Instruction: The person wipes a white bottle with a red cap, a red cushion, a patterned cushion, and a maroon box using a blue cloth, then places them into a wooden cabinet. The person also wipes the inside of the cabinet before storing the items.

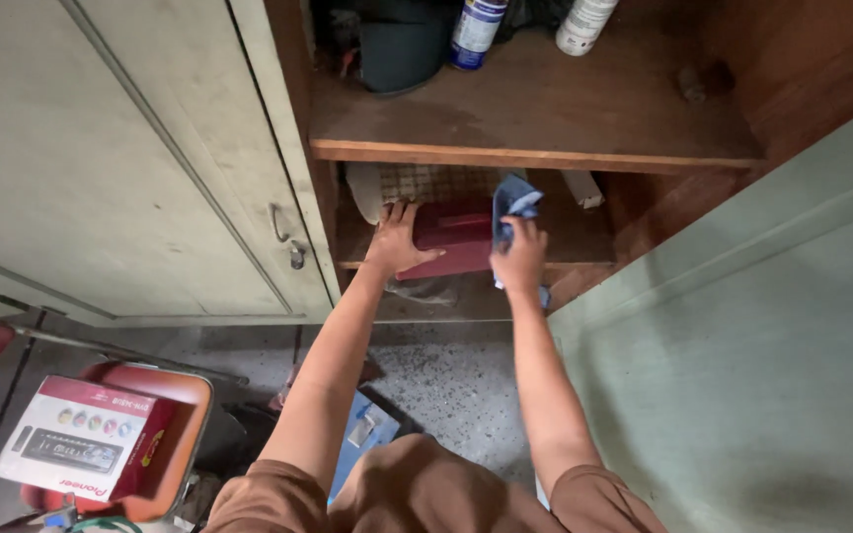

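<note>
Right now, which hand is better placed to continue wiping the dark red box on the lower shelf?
The right hand. It already holds the blue cloth against the dark red box. The left hand lies flat on the box's left end with no cloth, so it seems better suited to steadying it.

Single head-mounted view. The camera sits above the person's shoulders and faces steeply downward and forward into an open cupboard (535, 109). Both forearms extend from 6 o'clock toward frame centre, at arm's-length range. The upper shelf lies at 12 o'clock, a closed cupboard door (120, 158) at 10 o'clock, an open door (742, 355) at 4 o'clock, the speckled floor (456, 385) near 6 o'clock
</note>
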